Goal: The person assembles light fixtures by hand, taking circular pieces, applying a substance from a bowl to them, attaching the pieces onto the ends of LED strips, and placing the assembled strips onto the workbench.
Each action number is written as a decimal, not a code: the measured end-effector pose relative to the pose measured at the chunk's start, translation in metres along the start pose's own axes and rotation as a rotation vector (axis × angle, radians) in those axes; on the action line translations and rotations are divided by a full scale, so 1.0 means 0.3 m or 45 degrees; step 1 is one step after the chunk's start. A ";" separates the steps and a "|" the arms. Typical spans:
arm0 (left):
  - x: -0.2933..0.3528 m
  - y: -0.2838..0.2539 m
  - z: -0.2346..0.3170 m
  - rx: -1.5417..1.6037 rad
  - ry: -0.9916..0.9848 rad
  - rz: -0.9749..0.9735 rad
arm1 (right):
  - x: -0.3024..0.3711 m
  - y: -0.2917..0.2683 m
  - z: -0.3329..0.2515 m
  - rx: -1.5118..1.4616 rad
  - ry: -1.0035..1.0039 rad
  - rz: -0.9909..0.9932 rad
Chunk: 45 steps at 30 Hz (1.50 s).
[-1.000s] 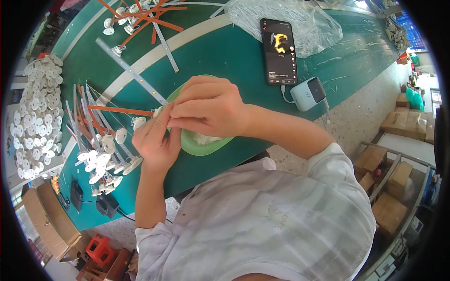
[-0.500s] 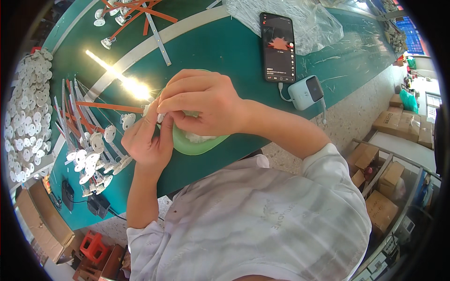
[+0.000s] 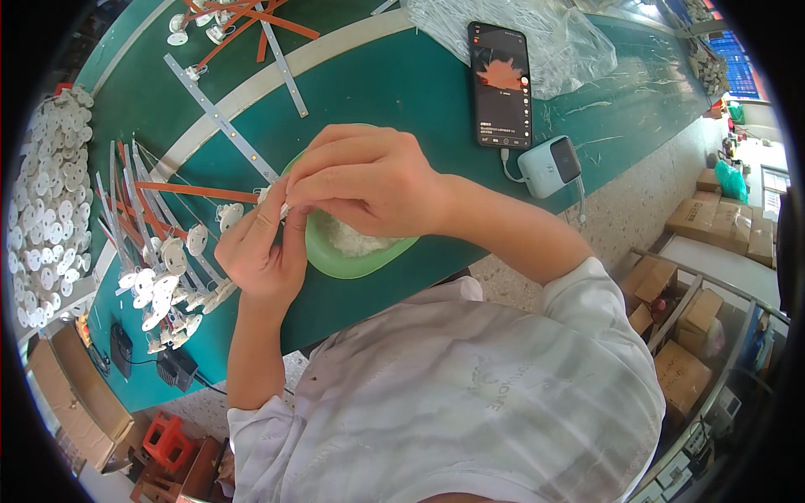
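My left hand point(image 3: 262, 251) is closed in a pinch around a small white part, mostly hidden by the fingers. Over it, my right hand point(image 3: 373, 180) also pinches at that spot, fingertips touching the left fingers. An unlit LED strip point(image 3: 220, 119), white with small yellow dots, runs from the fingertips toward the upper left. Beneath the right hand sits a green bowl point(image 3: 342, 267) with small white pieces point(image 3: 359, 243) in it. Left of my left hand lies a pile of LED strips with round white bases point(image 3: 155, 289); an orange strip point(image 3: 197, 191) reaches from the pile to my fingers.
A phone point(image 3: 501, 88) and a cabled power bank point(image 3: 549, 166) lie to the right, beside clear plastic wrap point(image 3: 553, 50). Many round white discs point(image 3: 52, 210) are heaped at far left. More strips point(image 3: 281, 63) lie at the back. Cardboard boxes point(image 3: 713, 222) stand off right.
The LED strip at my fingertips was brightly lit and is now dark. My right hand has shifted very slightly, showing more of the bowl's white pieces.
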<state>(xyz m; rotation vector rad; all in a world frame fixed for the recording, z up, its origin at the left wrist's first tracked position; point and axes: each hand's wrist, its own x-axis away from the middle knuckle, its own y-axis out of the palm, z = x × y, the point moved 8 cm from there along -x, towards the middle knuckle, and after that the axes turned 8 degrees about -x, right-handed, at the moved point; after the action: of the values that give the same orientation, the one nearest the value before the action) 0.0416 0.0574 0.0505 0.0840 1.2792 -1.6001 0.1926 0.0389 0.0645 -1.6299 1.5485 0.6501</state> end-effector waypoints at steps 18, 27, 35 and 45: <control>-0.011 -0.019 0.020 -0.093 0.067 0.154 | -0.012 -0.002 -0.032 0.207 -0.163 -0.008; -0.012 -0.007 -0.119 0.160 -0.246 0.105 | 0.078 0.141 0.048 0.346 0.191 -0.866; -0.040 -0.031 -0.049 -0.039 -0.002 0.194 | 0.123 0.193 0.074 0.274 0.352 -1.149; -0.036 -0.033 -0.071 -0.023 -0.077 0.145 | 0.096 0.145 0.085 -0.018 0.372 -0.840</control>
<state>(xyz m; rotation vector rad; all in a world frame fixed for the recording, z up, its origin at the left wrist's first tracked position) 0.0285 0.0793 0.0547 0.0945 1.2208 -1.4832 0.1572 0.0448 0.0187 -2.1593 1.0775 0.0671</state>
